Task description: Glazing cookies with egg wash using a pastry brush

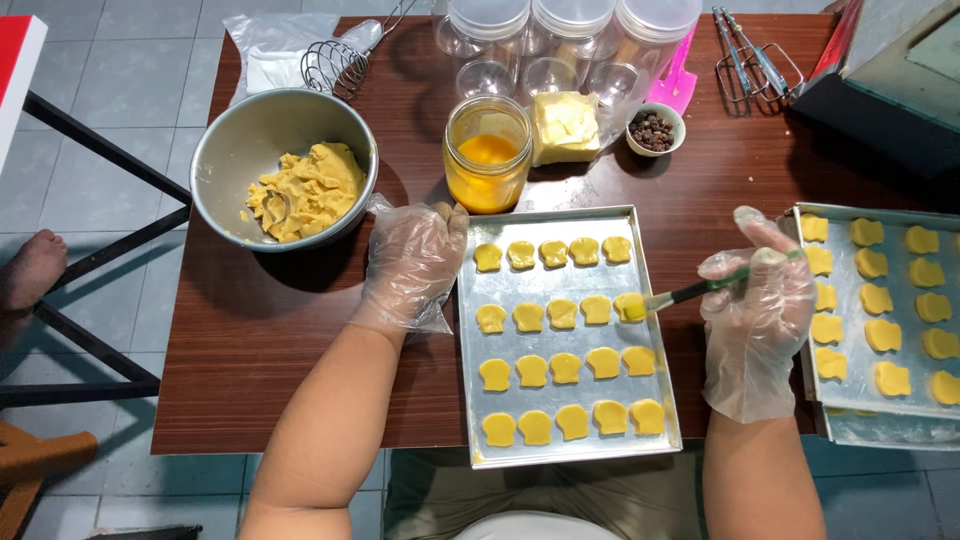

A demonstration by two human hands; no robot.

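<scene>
Resting nearest the lens, a rectangular silver baking tray (560, 450) carrying four rows of small yellow shaped dough pieces (565, 368) on the dark brown wooden worktop (250, 330). Steadying the tray's upper left edge with the left hand (412, 262), sheathed in a clear plastic glove, fingers loosely spread and flat, gripping nothing. Pinching a slim green-handled pastry brush (700, 290) in the gloved right hand (757, 305), closed around the handle, with the pale bristle tip touching the last piece of the second row (630, 306). Sitting just beyond the tray: a glass jar of orange-yellow liquid (487, 155), a block of pale butter (566, 127), a small white bowl of dark raisins (653, 130), and a round metal bowl of crumbly yellow dough (283, 165) to the left. Lying to the right, a second tray of similar pieces (880, 310), cut off by the frame edge. Risking, as a judgement, a dented or shifted piece from too firm a brush stroke, or liquid pooling on the metal from an overloaded brush. Remaining hard to make out: the clear lidded containers (570, 45) at the top edge, partly cropped, and the spoon-like thing half buried in the dough.
</scene>
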